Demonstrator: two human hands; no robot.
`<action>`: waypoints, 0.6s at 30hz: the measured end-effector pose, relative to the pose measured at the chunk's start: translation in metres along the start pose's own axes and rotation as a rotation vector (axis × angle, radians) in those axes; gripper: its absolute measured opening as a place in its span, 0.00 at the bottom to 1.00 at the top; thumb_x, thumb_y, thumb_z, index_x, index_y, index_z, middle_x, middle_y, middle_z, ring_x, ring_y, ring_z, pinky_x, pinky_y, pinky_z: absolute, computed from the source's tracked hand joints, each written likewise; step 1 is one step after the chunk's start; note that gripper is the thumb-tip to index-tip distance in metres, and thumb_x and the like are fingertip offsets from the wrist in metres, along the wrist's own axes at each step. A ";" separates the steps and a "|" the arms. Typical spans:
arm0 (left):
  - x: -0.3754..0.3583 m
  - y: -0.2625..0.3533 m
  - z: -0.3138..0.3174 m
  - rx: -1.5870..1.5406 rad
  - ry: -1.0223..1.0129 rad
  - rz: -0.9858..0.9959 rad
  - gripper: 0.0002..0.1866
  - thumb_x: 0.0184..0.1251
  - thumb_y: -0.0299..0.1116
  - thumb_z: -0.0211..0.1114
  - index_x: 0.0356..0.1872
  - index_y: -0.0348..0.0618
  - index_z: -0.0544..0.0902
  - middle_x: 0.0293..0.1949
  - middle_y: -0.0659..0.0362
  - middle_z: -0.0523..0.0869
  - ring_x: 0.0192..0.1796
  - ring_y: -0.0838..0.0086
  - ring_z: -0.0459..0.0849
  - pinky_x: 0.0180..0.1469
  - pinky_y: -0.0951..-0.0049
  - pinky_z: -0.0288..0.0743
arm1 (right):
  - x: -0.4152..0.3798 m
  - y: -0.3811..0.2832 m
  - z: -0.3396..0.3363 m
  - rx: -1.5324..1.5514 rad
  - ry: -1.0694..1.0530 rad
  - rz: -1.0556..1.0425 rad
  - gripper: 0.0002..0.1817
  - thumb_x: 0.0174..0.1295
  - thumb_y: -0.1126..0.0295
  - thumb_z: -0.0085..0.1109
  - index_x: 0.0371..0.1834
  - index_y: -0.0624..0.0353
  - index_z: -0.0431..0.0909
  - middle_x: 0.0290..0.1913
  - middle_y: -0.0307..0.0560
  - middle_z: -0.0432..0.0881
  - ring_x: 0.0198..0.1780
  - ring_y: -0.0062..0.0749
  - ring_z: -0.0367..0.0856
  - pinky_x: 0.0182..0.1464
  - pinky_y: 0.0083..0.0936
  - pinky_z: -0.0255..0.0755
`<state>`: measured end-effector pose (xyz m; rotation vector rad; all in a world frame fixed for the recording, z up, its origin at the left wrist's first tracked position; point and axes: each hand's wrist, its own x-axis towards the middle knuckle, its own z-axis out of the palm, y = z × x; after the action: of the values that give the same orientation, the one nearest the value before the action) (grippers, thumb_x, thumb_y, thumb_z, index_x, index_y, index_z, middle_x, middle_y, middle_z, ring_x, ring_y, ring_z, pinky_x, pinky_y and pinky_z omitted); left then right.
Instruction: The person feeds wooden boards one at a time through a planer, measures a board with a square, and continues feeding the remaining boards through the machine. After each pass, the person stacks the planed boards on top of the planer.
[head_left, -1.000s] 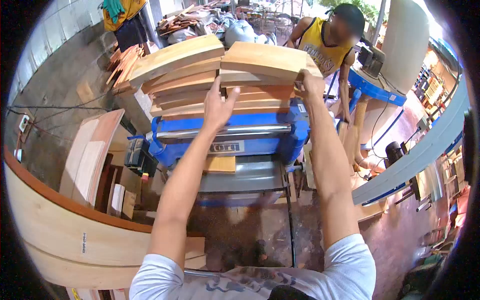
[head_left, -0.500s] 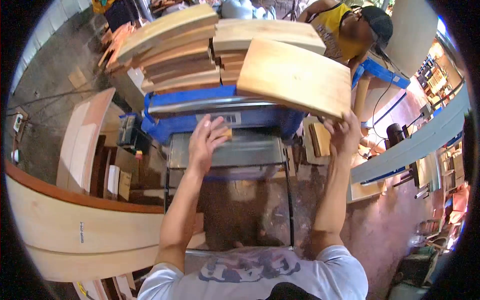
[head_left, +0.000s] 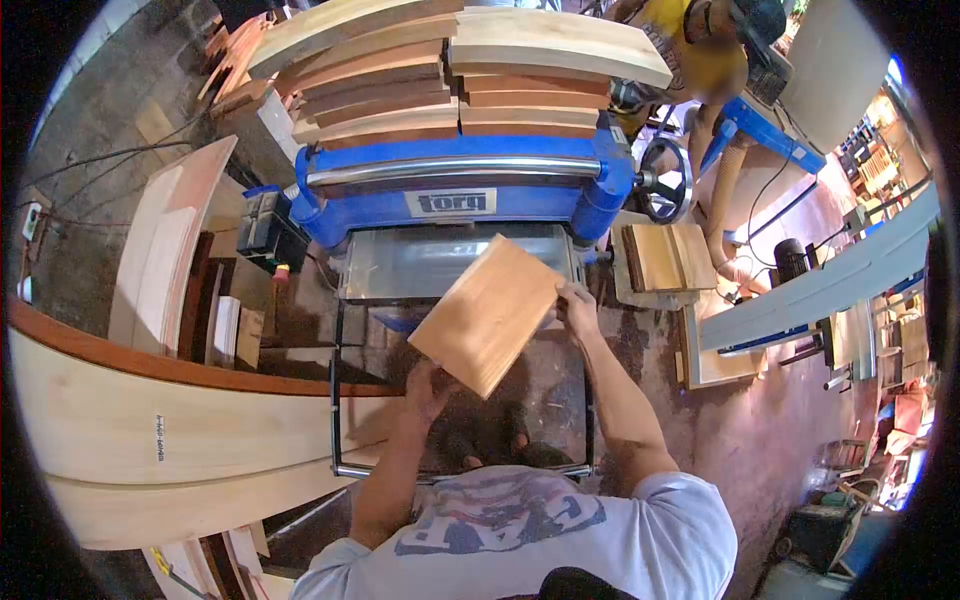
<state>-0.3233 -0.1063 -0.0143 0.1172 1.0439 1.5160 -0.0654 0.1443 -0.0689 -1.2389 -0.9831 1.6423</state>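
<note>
A rectangular wooden board (head_left: 487, 318) is held tilted in front of my body, over the near end of the thickness planer. My right hand (head_left: 577, 308) grips its right corner. My left hand (head_left: 427, 391) is closed at the lower left edge, its fingers partly hidden under the wood. Just beyond the board lies the planer's metal bed (head_left: 385, 262), below the blue planer body (head_left: 360, 215) with its steel roller (head_left: 450, 170).
Stacked boards (head_left: 375, 85) sit on top of the planer. A handwheel (head_left: 667, 180) juts from its right side, near more wood pieces (head_left: 665, 255). A co-worker in a yellow top (head_left: 665, 25) stands behind. Large pale panels (head_left: 120, 430) lie at left.
The board has come down from the stack toward my body and turned. My left hand, earlier open and apart from it, now holds its lower edge; my right hand has moved down and left.
</note>
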 end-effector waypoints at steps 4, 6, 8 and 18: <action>0.046 -0.097 -0.047 0.362 -0.040 0.262 0.18 0.74 0.37 0.59 0.60 0.43 0.77 0.50 0.55 0.86 0.54 0.63 0.87 0.57 0.52 0.83 | -0.043 -0.018 0.049 -0.020 0.039 -0.095 0.36 0.61 0.63 0.72 0.68 0.72 0.71 0.52 0.51 0.85 0.51 0.34 0.84 0.56 0.28 0.78; 0.041 -0.104 -0.006 -0.349 -0.101 0.059 0.23 0.74 0.33 0.61 0.67 0.42 0.71 0.61 0.49 0.79 0.57 0.55 0.86 0.60 0.48 0.82 | -0.075 -0.015 0.053 -0.216 -0.114 -0.196 0.42 0.58 0.67 0.74 0.74 0.70 0.64 0.62 0.56 0.80 0.61 0.38 0.81 0.61 0.32 0.76; 0.024 -0.083 0.019 -0.184 -0.044 -0.122 0.27 0.73 0.31 0.63 0.70 0.44 0.67 0.67 0.46 0.74 0.59 0.51 0.85 0.61 0.44 0.81 | -0.110 -0.011 0.045 -0.339 -0.155 -0.221 0.48 0.54 0.68 0.77 0.77 0.67 0.59 0.70 0.59 0.71 0.68 0.41 0.75 0.67 0.38 0.72; 0.019 -0.002 0.048 1.206 0.088 0.381 0.35 0.62 0.38 0.76 0.66 0.30 0.73 0.55 0.44 0.87 0.52 0.54 0.88 0.55 0.58 0.81 | -0.147 -0.010 0.023 -0.956 -0.095 -0.623 0.45 0.51 0.75 0.74 0.75 0.62 0.66 0.74 0.65 0.67 0.73 0.64 0.66 0.73 0.44 0.65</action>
<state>-0.2972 -0.0653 0.0037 1.1406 1.9634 1.0065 -0.0624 0.0084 -0.0081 -1.2164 -2.0931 0.7205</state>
